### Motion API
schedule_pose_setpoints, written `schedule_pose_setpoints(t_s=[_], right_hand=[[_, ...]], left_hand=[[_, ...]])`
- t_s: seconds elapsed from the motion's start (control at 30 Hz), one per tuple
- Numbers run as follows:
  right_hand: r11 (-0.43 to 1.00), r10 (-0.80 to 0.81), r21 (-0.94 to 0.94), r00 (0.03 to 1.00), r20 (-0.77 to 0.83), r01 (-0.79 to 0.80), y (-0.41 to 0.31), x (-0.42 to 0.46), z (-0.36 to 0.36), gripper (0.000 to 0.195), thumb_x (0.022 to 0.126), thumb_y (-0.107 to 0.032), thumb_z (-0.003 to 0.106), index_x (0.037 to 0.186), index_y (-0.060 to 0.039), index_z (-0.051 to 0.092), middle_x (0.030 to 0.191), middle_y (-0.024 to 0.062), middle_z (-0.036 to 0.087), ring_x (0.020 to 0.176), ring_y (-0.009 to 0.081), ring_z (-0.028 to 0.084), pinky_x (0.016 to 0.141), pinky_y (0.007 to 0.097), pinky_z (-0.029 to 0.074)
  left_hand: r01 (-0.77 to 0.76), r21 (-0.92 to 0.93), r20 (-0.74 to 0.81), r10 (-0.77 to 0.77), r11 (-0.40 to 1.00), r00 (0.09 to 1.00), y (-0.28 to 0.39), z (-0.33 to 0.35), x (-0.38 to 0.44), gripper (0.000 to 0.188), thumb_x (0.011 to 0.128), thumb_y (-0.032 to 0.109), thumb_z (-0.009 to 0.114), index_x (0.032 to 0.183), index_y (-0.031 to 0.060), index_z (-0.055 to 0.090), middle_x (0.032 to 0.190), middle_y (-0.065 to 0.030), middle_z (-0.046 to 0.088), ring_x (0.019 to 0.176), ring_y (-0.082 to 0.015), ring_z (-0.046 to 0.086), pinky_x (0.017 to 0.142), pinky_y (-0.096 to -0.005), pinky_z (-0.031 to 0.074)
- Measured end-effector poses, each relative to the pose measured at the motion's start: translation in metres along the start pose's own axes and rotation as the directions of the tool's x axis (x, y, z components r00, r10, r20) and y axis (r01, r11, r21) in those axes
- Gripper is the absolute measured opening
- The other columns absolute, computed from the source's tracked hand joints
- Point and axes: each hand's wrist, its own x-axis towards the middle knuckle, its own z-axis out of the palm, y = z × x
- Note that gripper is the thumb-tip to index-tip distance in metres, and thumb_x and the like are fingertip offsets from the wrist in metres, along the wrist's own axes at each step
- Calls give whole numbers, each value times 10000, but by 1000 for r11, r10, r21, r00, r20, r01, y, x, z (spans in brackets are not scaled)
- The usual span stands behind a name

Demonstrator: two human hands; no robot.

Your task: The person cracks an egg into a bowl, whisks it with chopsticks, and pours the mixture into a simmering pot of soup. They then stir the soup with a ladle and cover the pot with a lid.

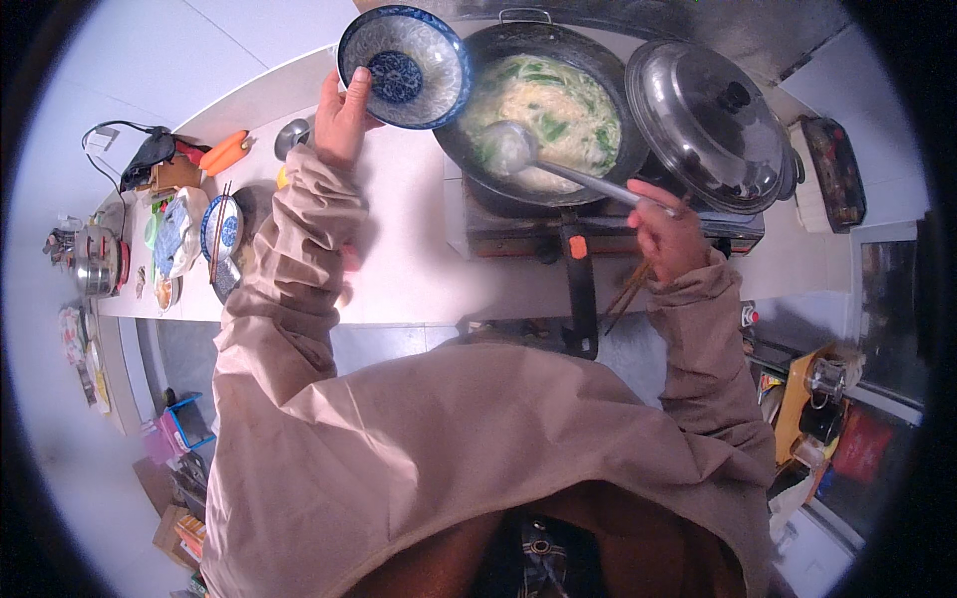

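My left hand [344,116] grips the rim of a blue-and-white patterned bowl [441,67], thumb inside and fingers beneath. The bowl is tilted towards me, and no food shows in it. Its right edge overlaps the left rim of a dark wok [635,97]. Pale soup with green leaves and whitish strands [553,105] fills much of the wok. My right hand [669,232] holds the handle of a metal ladle [587,179]. The ladle's head lies in the soup at the wok's near left, with pale liquid in it. The wok's black handle [579,284] points towards me.
A domed metal lid [699,112] rests right of the wok, above the gas stove [516,235]. Chopsticks [624,299] stick out near the right sleeve. On the left counter are carrots [224,153], a small metal cup [291,138] and another blue-and-white bowl [232,228] with chopsticks across it.
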Motion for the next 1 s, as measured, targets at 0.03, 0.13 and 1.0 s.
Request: schedule_pose_setpoints(t_s=[0.03, 0.13, 1.0], right_hand=[[999, 23, 47, 1000, -14, -22, -3, -3, -1, 338, 895, -101, 587, 1216, 3, 605, 768, 67, 605, 485, 69, 435, 410, 201, 312], [993, 41, 113, 998, -50, -35, -13, -11, -6, 332, 898, -96, 587, 1213, 6, 605, 764, 64, 603, 478, 61, 429, 404, 193, 306], [961, -229, -128, 966, 121, 244, -98, -38, 38, 335, 902, -119, 572, 1207, 12, 610, 805, 62, 628, 543, 60, 464, 476, 197, 354]], left_hand=[[-8, 18, 8, 8, 1000, 1000, 0, -1, 0, 488, 994, 361, 508, 1305, 4, 389, 999, -172, 664, 798, -230, 693, 660, -333, 594], [-13, -28, 44, 14, 1000, 999, -1, 1, 0, 513, 986, 339, 533, 1324, -10, 369, 987, -175, 663, 794, -227, 692, 653, -330, 594], [336, -182, 229, -293, 924, 928, -2, 78, -26, 693, 957, 596, 411, 1319, 5, 435, 1112, -135, 613, 864, -177, 659, 711, -274, 582]])
